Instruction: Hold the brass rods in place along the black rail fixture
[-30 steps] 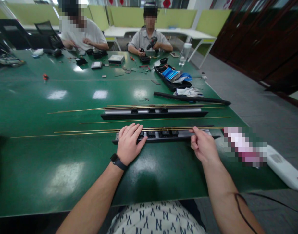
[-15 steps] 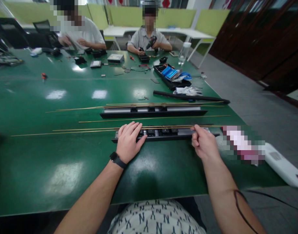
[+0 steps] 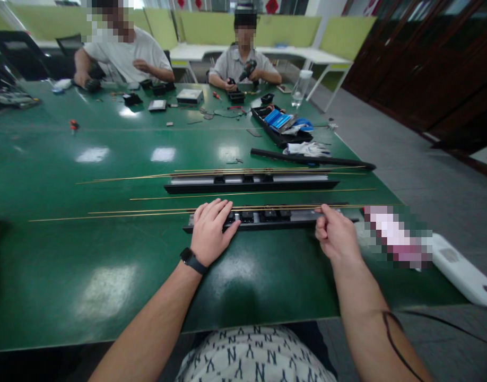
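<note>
My left hand [image 3: 214,228] lies flat with fingers stretched over the left part of a long black-and-silver rail [image 3: 299,218], pressing down on it and on the thin rods crossing it. Near the rail's right end my right hand [image 3: 334,228] is closed, thumb and forefinger pinching a thin brass-coloured rod [image 3: 68,218] that runs left under my left hand. A second rod [image 3: 120,213] lies just behind it. Black blocks [image 3: 270,213] sit in the rail's channel between my hands. Beyond it a similar rail [image 3: 251,185] carries several rods, and one loose rod [image 3: 167,198] lies between the rails.
Behind the rails lie a black tube [image 3: 327,161], white gloves [image 3: 307,148] and a black tray [image 3: 283,139] with blue packs. A white device [image 3: 462,270] rests at the table's right edge. Two people sit across the green table [image 3: 140,297]; one holds a power drill [image 3: 248,70].
The pinched rod has slid a little to the right; its left end is farther right. My hands are almost still. The person at the far left has reached toward a dark object on the table.
</note>
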